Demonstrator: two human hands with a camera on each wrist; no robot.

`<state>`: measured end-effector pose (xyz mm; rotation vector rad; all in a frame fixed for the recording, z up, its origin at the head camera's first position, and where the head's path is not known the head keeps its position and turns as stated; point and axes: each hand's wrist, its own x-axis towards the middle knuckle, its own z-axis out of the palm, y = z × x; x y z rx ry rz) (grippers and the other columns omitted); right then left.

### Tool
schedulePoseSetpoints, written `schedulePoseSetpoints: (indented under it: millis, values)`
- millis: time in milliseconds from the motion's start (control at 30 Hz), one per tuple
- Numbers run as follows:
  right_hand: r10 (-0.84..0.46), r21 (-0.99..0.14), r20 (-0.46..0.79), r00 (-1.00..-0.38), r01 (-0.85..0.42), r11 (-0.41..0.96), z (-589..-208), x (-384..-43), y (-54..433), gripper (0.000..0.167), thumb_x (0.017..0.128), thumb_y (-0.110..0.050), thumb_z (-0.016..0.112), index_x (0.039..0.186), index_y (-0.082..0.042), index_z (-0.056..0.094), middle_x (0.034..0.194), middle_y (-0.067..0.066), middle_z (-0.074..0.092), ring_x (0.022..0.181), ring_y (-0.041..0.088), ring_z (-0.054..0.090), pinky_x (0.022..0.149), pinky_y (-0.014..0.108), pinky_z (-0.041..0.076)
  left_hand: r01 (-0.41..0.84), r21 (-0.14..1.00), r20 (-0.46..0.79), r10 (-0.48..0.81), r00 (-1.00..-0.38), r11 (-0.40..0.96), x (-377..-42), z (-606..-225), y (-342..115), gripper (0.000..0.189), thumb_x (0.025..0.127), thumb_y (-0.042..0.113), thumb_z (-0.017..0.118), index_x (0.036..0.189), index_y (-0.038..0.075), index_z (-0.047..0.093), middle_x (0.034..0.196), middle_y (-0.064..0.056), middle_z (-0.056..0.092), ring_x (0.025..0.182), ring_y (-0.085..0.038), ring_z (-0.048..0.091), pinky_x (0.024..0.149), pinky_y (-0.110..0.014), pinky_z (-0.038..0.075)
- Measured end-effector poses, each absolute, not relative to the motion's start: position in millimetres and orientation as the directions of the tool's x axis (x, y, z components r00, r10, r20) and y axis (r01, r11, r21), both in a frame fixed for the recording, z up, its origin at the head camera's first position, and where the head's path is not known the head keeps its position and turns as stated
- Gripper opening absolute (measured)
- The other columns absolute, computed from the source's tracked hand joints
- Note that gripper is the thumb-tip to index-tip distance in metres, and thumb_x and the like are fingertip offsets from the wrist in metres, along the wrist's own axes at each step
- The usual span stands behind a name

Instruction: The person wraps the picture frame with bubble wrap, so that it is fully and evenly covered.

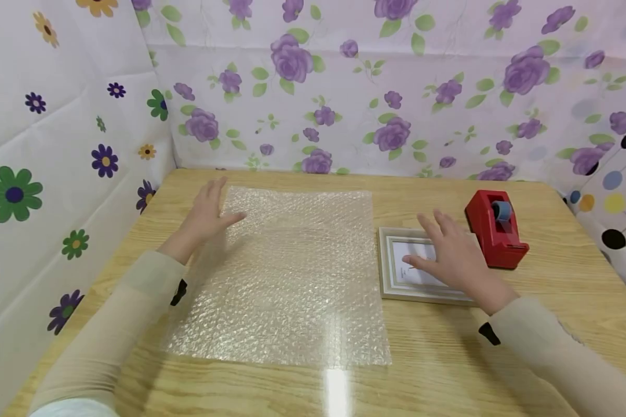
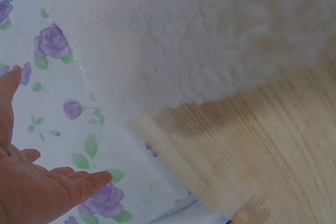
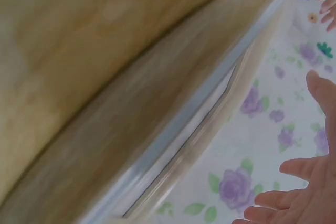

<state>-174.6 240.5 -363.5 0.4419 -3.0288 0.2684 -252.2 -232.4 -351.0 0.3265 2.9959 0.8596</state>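
1. The person's left hand point(image 1: 203, 211) is held over the upper left edge of a clear, roughly square sheet of bubble wrap point(image 1: 297, 272), its fingers straight and spread, the thumb reaching inward over the plastic.
2. The right hand point(image 1: 456, 255) is poised above a pale, cream-toned rectangular picture frame point(image 1: 388, 266), fingers likewise extended and apart; the right wrist view shows a gap between hand and frame.
3. The frame lies flat, just beside the right edge of the sheet. Inside its stepped border sits a white print point(image 1: 413, 249), partly covered by the hand.
4. Behind and to the right of that hand stands a red tape dispenser point(image 1: 492, 240) holding a roll of tape on a blue core point(image 1: 502, 211). Whether it touches the frame cannot be told.
5. The bubble wrap is spread flat on a glossy wood-grain counter point(image 1: 428, 359).
6. Beyond the counter hangs a white covering with purple roses point(image 1: 344, 92); a flower-patterned white one point(image 1: 83, 116) lines the left.
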Motion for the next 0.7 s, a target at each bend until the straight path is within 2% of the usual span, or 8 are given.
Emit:
schedulePoseSetpoints:
  millis: [200,467,700]
  values:
    - [-0.281,-0.235,0.106,-0.954,-0.298,0.925,-358,-156,228,0.086,0.085,-0.058,0.06,0.147,-0.006,0.033,0.149,0.028,0.03,0.13,0.049,0.034,0.097,0.068,0.037,0.163,0.6,0.049,0.168,-0.985,0.784,-254,-352,-237,0.096,0.087,0.036,0.067,0.151,0.001,0.005,0.153,-0.03,0.008,0.14,-0.048,0.01,0.113,-0.064,0.015]
    - [-0.279,-0.355,0.091,-0.956,-0.292,0.888,-361,-136,214,0.077,0.086,-0.048,0.065,0.142,-0.001,0.039,0.143,0.027,0.039,0.127,0.047,0.04,0.097,0.064,0.041,0.063,0.62,-0.065,0.131,-0.989,0.782,-261,-357,-246,0.087,0.093,0.026,0.06,0.148,-0.009,0.002,0.15,-0.036,0.008,0.139,-0.05,0.011,0.114,-0.061,0.016]
    - [-0.28,-0.459,0.111,-0.953,-0.3,0.836,-367,-118,203,0.065,0.087,-0.043,0.066,0.132,0.002,0.051,0.132,0.027,0.052,0.122,0.046,0.047,0.098,0.06,0.042,-0.025,0.635,-0.152,0.093,-0.984,0.772,-262,-359,-253,0.08,0.096,0.023,0.054,0.146,-0.012,0.002,0.147,-0.04,0.012,0.133,-0.053,0.022,0.111,-0.061,0.025]
